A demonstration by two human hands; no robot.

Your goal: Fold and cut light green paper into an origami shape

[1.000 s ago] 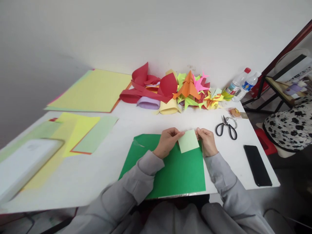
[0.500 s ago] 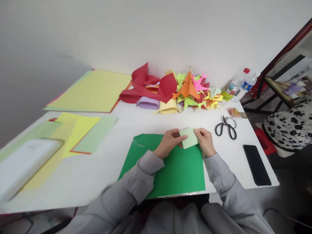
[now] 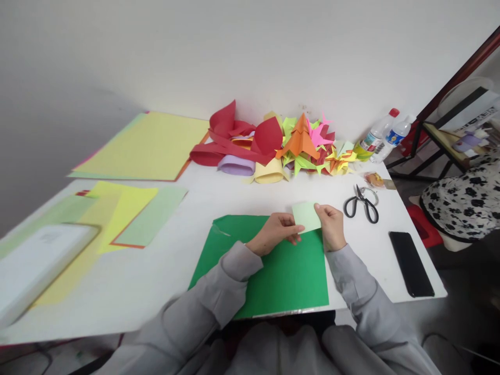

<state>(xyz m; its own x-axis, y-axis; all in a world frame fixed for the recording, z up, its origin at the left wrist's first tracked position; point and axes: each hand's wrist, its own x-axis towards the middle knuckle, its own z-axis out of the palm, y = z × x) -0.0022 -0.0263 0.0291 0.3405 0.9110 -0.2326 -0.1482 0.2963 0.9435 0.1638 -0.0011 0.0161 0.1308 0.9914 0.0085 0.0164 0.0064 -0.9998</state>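
Observation:
A small pale green piece of paper point(image 3: 307, 216) is held up between my two hands, just above a green sheet point(image 3: 287, 278) on the table. My left hand point(image 3: 276, 233) pinches its lower left corner between thumb and fingers. At the upper right corner, my right hand point(image 3: 331, 226) grips the paper, thumb on top and the other fingers curled behind. Whether the paper has folded layers I cannot tell.
Black-handled scissors point(image 3: 361, 204) and a black phone point(image 3: 411, 263) lie to the right. Folded paper shapes point(image 3: 300, 140) and two bottles point(image 3: 390, 138) line the wall. Large coloured sheets point(image 3: 144, 146), yellow and green papers point(image 3: 130, 203) and a white box point(image 3: 42, 260) are at left.
The pale green paper has shifted slightly right and up and turned a little. My left hand has slid down to its lower left corner, while my right hand keeps hold at the upper right.

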